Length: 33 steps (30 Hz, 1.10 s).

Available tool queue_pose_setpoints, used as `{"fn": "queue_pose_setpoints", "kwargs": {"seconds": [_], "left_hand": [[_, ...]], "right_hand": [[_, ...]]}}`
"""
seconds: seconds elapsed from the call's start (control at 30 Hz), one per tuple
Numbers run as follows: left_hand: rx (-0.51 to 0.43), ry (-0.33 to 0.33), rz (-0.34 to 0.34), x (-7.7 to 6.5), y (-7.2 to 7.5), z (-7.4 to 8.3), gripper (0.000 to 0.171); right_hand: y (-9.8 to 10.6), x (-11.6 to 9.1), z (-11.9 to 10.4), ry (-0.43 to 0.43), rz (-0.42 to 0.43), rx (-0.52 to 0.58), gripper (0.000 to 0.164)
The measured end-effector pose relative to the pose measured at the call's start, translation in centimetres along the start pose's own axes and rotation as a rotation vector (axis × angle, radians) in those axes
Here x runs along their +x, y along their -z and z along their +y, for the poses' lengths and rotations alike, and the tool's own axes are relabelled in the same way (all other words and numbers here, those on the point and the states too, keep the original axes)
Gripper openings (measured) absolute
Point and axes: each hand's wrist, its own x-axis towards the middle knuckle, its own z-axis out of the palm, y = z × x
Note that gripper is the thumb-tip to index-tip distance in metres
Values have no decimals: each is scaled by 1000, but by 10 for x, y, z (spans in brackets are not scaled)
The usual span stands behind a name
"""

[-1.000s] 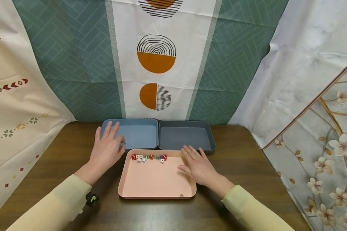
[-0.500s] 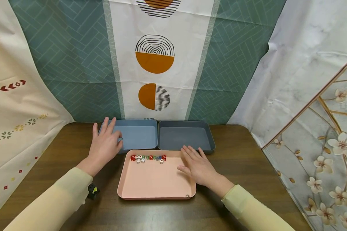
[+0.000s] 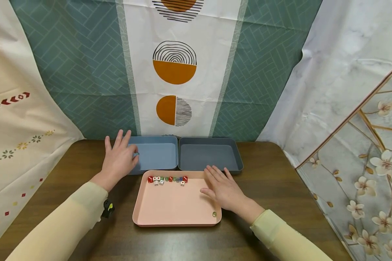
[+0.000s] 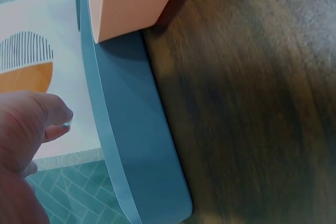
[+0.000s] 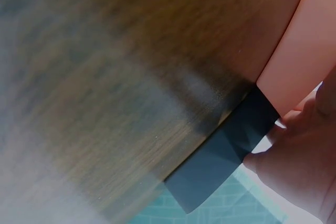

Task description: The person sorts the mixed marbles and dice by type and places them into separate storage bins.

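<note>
My left hand [image 3: 119, 159] is over the left part of the light blue tray [image 3: 156, 166], thumb and forefinger pinched together, other fingers stretched out. Between those two tips a small glassy marble [image 4: 67, 124] shows, mostly hidden by them. My right hand [image 3: 225, 188] lies with straight fingers across the right rim of the pink tray [image 3: 176, 203], fingertips near the dark grey tray [image 3: 210, 154]. Along the pink tray's back wall sit red dice [image 3: 150, 179], white dice [image 3: 156, 183] and several green and blue marbles [image 3: 167, 179]. One greenish marble [image 3: 214, 214] is alone in its front right corner.
The light blue and dark grey trays stand side by side behind the pink one, all on a dark wooden table [image 3: 264, 181]. A patterned cloth [image 3: 179, 72] hangs right behind the table, with more cloth at both sides.
The lone marble has rolled right along the pink tray's front wall, then back a little up the right side. My left hand has shifted slightly left and away; my right hand keeps its place.
</note>
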Motion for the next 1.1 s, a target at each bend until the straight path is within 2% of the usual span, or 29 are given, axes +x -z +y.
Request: {"fn": "queue_pose_setpoints", "kwargs": {"seconds": [0.3, 0.6, 1.1], "left_hand": [[-11, 26, -63, 8, -4, -7, 12], [-16, 90, -160, 16, -10, -17, 16], [7, 118, -190, 24, -23, -25, 11]], "right_hand": [[-1, -1, 0, -7, -8, -2, 83], [-2, 0, 0, -10, -7, 14, 85], [-2, 0, 0, -1, 7, 4, 82]]}}
